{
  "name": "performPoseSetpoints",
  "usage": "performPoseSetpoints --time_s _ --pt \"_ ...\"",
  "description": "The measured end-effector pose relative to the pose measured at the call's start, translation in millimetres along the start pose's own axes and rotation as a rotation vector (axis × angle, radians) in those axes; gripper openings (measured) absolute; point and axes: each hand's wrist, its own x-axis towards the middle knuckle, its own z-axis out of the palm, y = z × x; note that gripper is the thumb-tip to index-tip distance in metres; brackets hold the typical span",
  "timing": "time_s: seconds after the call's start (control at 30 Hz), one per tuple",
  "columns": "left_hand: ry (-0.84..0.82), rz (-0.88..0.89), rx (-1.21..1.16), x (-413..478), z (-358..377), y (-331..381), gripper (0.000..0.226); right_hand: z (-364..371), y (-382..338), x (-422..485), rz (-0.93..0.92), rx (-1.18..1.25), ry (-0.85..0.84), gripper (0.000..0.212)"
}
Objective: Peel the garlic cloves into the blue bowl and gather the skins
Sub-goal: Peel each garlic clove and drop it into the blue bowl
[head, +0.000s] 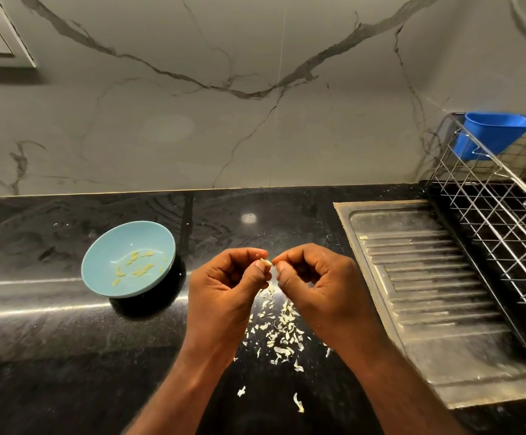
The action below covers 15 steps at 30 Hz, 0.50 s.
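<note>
While my left fingers (256,274) pinched the garlic clove (266,262), its long axis pointing rightward, my right fingers (284,275) nipped its skin tip; the blue bowl (105,246) lay leftward, nearer my left hand (224,287).

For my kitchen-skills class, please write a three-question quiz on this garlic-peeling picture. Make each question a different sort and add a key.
1. True or false: the blue bowl already holds peeled cloves.
2. Multiple choice: where does the pile of skins lie?
A) inside the bowl
B) on the black counter, right of the bowl
C) on the counter, left of the bowl
3. Fill in: the left hand and right hand meet at the fingertips, pinching one ___ between them.

Key: 1 true; 2 B; 3 garlic clove.
</note>
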Motion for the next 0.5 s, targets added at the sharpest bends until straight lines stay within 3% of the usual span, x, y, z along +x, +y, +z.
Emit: performPoseSetpoints --time_s 0.3,0.5 --pt "-0.030 -0.014 0.027 -1.8 -1.9 3.1 0.010 0.3 -1.2 0.5 -0.178 -0.123 0.009 0.003" --pt "-0.051 -0.036 0.038 -1.2 -4.9 6.5 0.014 1.0 -1.4 1.4 -0.182 -0.105 -0.001 0.006"
